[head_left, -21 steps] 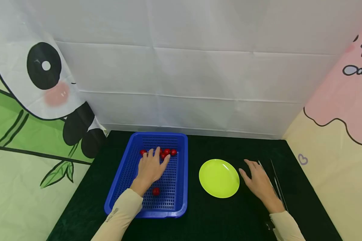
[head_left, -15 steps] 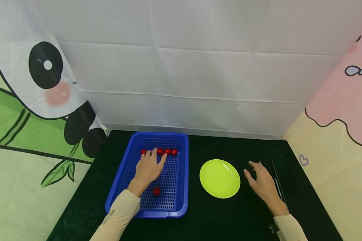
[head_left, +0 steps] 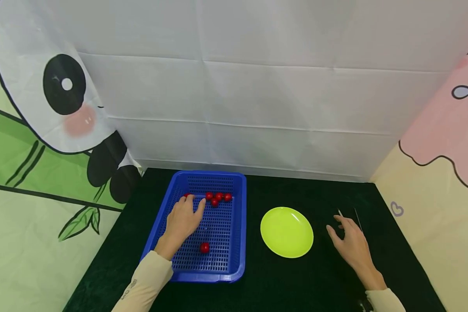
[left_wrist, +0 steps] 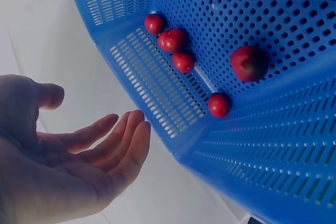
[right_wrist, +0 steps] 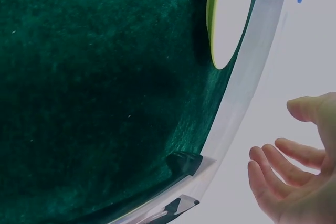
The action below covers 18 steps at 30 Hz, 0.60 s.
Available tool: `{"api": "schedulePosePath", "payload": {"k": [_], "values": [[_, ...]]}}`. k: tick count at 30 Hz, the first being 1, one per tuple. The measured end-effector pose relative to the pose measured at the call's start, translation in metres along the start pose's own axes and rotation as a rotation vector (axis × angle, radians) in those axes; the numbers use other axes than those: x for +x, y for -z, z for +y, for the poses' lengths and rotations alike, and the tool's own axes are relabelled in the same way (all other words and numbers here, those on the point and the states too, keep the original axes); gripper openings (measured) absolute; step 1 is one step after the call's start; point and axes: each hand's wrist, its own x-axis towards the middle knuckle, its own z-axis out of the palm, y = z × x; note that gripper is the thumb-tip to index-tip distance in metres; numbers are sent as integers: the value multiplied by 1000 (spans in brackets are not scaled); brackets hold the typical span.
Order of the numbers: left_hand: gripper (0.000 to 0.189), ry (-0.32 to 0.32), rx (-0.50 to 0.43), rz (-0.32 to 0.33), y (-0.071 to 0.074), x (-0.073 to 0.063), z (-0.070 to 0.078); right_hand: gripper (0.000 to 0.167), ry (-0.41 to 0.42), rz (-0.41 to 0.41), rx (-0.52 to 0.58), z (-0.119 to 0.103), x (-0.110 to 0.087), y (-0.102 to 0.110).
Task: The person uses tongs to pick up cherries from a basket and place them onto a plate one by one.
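Left hand (head_left: 181, 220) has shifted leftward above the blue basket (head_left: 242, 225) holding red fruits (head_left: 215, 202), right hand (head_left: 352, 247) away from the plate (head_left: 286, 232); both grips released, likely between picks, next probably needing a gentle pinch

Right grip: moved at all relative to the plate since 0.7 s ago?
Yes. In the head view, the right grip has moved right and slightly toward the person, widening its gap from the lime plate.
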Motion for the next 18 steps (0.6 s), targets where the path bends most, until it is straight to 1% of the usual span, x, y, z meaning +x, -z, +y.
{"api": "schedulePosePath", "payload": {"k": [7,13,18], "values": [[47,-1,-46,29,13,-8,-8,41,-58,-6,-46,0,-8,7],[39,-5,-69,51,24,-15,-20,41,-81,-4,-67,-2,-18,13],[36,10,-80,59,34,-22,-31,44,-134,-26,-91,-3,-27,18]]}}
